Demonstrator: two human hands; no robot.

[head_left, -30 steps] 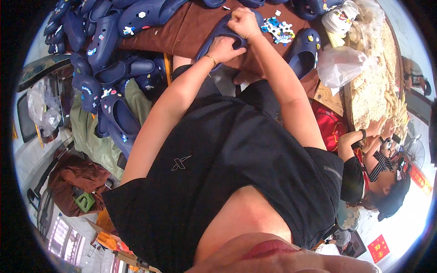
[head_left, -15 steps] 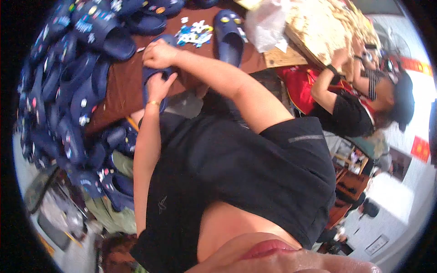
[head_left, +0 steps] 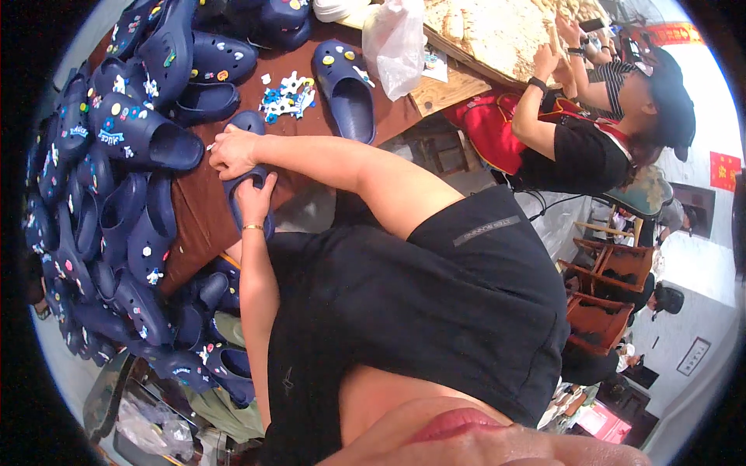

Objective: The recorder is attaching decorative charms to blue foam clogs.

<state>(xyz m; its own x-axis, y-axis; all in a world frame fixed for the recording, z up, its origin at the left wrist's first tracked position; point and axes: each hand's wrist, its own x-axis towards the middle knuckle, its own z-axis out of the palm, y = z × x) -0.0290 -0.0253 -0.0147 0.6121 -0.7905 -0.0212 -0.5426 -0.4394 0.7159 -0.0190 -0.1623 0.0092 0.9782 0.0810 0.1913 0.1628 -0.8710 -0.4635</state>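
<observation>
A navy-blue foam clog (head_left: pixel 248 121) lies between my hands at the near edge of the brown table (head_left: pixel 194 202). My left hand (head_left: pixel 252 198) grips its heel end, thumb raised along the side. My right hand (head_left: pixel 235 152) is closed over the clog's upper, its curled fingers hiding part of it. A small white piece (head_left: pixel 210 146) shows by those fingertips; whether they hold it I cannot tell. Beyond them lies a loose pile of white, blue and yellow shoe charms (head_left: pixel 289 98). Another navy clog (head_left: pixel 346 93), with yellow charms on its toe, rests right of the pile.
A large heap of navy clogs (head_left: pixel 124 140) with charms covers the left side. A clear plastic bag (head_left: pixel 394 46) and a wooden board (head_left: pixel 447 87) are at the back right. On the right, a person in a black top (head_left: pixel 575 159) works at another surface with pale pieces.
The view has shifted, so the table items appear farther left and the hands lower. Both hands stay on the same clog, in much the same hold.
</observation>
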